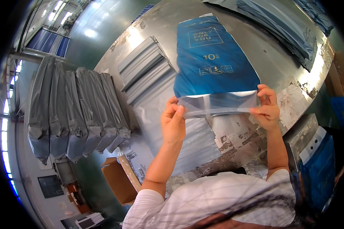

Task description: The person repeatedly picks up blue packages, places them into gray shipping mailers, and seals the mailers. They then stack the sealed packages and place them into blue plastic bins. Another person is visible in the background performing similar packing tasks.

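Observation:
A blue plastic packaging bag (216,70) with pale printing lies on the metal table in front of me, its far end pointing away. A clear, see-through strip (221,104) runs along its near end. My left hand (173,119) pinches the left corner of that strip between thumb and fingers. At the right corner, the thumb and fingers of my right hand (267,107) grip the same bag's edge. Between the two hands the strip is stretched out flat. Whether the bag's mouth is open or sealed, I cannot tell.
Folded grey plastic sheets (145,66) lie left of the bag. Several filled grey bags (76,110) stand in a row at the far left. Grey bags (275,28) are piled at the table's far right. An open cardboard box (118,181) is at lower left; more blue bags (318,171) are at right.

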The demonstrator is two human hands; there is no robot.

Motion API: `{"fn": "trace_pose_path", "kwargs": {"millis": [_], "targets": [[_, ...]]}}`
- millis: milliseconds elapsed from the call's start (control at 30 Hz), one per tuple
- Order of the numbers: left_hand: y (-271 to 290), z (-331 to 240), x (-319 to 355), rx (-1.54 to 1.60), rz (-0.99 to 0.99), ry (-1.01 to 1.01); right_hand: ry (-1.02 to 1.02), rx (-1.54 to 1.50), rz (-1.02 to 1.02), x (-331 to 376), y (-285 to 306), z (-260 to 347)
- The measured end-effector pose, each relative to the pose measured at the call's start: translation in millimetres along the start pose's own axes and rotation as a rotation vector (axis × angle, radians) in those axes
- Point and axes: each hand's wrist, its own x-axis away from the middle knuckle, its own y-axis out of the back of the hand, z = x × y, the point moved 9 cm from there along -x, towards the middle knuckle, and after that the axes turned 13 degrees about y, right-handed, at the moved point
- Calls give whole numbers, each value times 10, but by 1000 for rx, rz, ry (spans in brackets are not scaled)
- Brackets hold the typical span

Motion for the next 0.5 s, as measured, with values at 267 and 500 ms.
{"fn": "trace_pose_path", "kwargs": {"millis": [267,500], "targets": [[23,85,37,-86,289,-7,82,-325,-179,178,414,-84],[1026,1485,-756,-289,-246,401,-686,-222,-385,1053,976,-1867]]}}
